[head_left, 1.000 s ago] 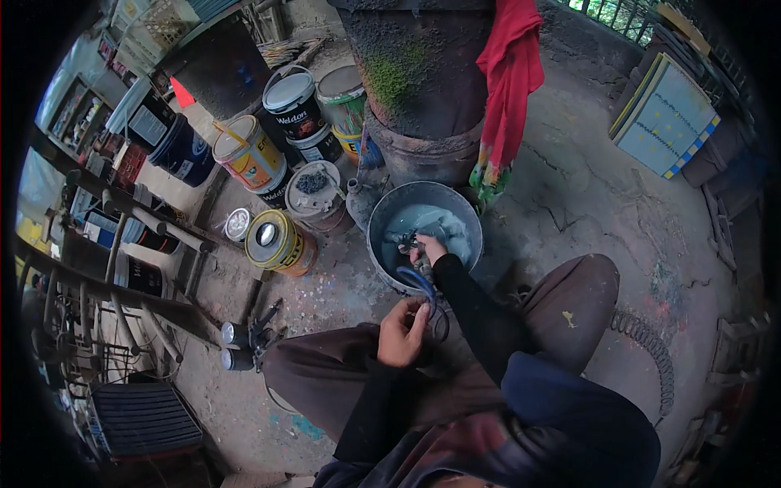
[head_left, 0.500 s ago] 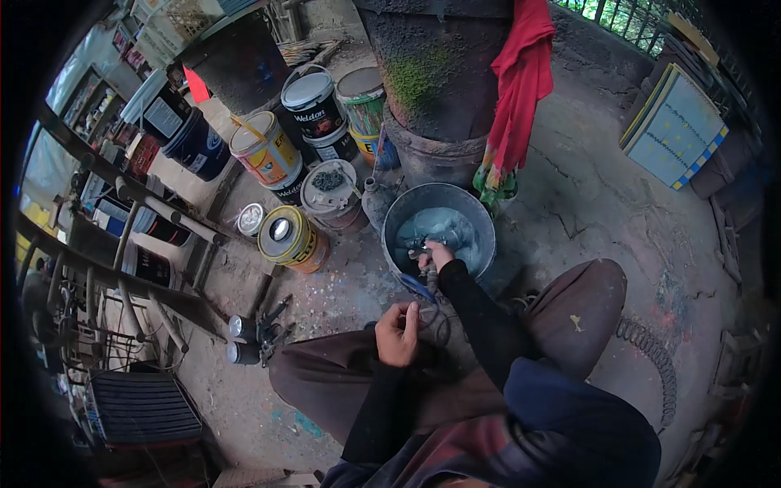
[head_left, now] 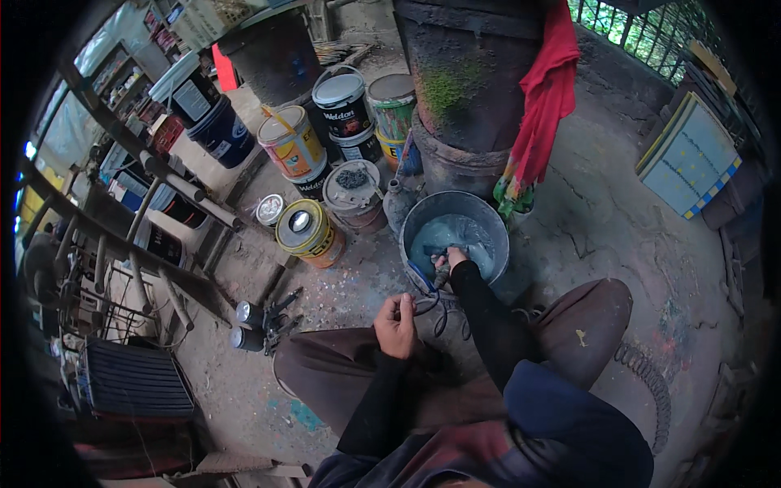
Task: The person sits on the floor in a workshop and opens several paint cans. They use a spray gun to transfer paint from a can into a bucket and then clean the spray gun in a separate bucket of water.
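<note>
I sit on the ground with my knees apart. My right hand reaches into a grey metal bucket of pale blue-grey liquid and grips one end of a dark cable. That cable loops down from the bucket's near rim toward my left hand, which is closed around its other part just above my left thigh. What the cable's end carries inside the bucket is too small to make out.
Several paint cans and tins stand left of and behind the bucket. A red cloth hangs on a dark mossy drum. Small tools lie at my left. Metal racks fill the left side; a blue-and-yellow panel leans at right.
The view has shifted down and closer, so the bucket and cans sit lower in the picture. Both hands keep their grip on the cable; the right hand stays in the bucket.
</note>
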`<state>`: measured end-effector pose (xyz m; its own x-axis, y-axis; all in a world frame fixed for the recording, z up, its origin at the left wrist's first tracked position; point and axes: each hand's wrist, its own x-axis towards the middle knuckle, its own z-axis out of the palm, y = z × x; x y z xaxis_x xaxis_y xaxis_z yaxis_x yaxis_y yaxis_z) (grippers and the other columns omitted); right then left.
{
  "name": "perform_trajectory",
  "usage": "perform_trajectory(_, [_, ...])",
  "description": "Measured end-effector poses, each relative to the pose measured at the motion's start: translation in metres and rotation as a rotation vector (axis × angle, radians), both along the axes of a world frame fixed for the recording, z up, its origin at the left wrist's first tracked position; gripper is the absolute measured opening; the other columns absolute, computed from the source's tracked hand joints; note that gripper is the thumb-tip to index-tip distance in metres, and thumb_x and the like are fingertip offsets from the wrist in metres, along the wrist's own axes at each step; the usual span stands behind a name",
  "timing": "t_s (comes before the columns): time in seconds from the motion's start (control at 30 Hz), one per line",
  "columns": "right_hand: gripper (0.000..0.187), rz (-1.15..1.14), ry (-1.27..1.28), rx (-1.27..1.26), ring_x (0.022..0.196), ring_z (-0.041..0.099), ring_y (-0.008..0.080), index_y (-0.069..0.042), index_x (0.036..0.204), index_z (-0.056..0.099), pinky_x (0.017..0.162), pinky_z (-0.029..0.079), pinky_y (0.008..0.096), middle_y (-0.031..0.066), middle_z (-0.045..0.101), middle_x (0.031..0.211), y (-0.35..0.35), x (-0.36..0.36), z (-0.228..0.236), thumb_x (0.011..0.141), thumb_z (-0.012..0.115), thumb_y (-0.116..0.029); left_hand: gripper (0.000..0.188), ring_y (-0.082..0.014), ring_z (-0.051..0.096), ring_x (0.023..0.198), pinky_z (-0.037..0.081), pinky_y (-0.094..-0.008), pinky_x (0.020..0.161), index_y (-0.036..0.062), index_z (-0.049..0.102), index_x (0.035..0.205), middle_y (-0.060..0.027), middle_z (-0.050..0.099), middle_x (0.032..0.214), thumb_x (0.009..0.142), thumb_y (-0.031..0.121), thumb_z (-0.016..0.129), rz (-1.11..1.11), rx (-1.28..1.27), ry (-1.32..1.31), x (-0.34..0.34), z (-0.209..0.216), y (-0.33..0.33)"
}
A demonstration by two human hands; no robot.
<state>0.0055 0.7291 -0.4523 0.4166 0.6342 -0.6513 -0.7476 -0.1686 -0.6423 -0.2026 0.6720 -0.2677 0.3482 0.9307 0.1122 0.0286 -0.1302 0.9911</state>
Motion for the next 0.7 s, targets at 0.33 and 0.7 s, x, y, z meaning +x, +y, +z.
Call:
perform_trajectory(0.33, [0.044,0.054,0.607,0.363,0.051,0.041,0.0066,0.004,0.090,0.052,0.046,0.035,0.0198,-0.0016,0.040,0.055,-0.046,0.015,0.073,0.091,0.042,-0.038,0.021,-0.0080,0.054,0.070,0.046,-0.0229,0.063,-0.0011,0.058,0.090,-0.0025,0.058,0.078,0.092,0.018,0.051,-0.054,-0.153,-0.032,0.000,-0.002,0.009])
perform_trajectory(0.7, [0.025,0.039,0.166,0.136,0.052,0.049,0.0196,0.002,0.090,0.047,0.046,0.042,0.0304,0.0176,0.057,0.069,-0.019,0.019,0.012,0.088,0.046,-0.022,0.020,-0.0079,0.054,0.069,0.047,-0.0222,0.061,-0.0004,0.056,0.091,-0.0028,0.058,0.077,0.091,0.019,0.053,-0.095,-0.193,-0.036,0.012,-0.010,0.010])
